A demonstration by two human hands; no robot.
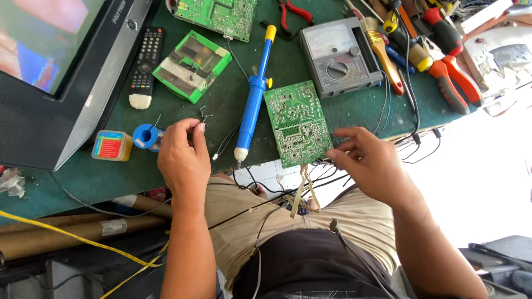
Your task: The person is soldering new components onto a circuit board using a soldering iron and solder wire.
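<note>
My left hand (183, 158) pinches a small electronic part with thin bent wire leads (204, 117) above the green bench mat, beside a blue spool of solder wire (146, 136). My right hand (368, 160) rests at the right edge of a green circuit board (296, 123) that lies solder side up near the bench's front edge; its fingertips touch or nearly touch the board. A blue desoldering pump with a yellow cap (254, 97) lies between my two hands, left of the board.
A tube television (50, 72) stands at left, a remote control (145, 60) and a green plastic-framed module (191, 65) beside it. A second circuit board (217, 15), an analog multimeter (339, 55), a brush, pliers and screwdrivers (451, 61) crowd the back. A small flux tin (112, 145) sits near the spool.
</note>
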